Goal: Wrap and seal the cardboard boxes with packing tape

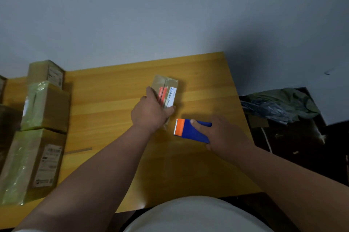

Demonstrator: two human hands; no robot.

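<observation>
Two hands work mid-surface (113,90), bare wood around: left hand (151,113) grips small box (167,88), right hand (224,135) clasps tape dispenser (190,130).

wooden table (113,103) | grey wall (132,14) | crumpled plastic bags (279,105) right, off table

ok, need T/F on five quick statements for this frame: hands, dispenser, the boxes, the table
1. The left hand grips the small tape-wrapped cardboard box at the middle of the yellow wooden table. True.
2. The right hand holds a pair of scissors. False: it holds the blue tape dispenser with an orange serrated end.
3. The dispenser's serrated edge points toward the small box. True.
4. The stacked taped cardboard boxes sit at the table's right edge. False: they are along the left edge.
5. The small box is bare cardboard. False: glossy tape covers it, and it bears a label.
</observation>
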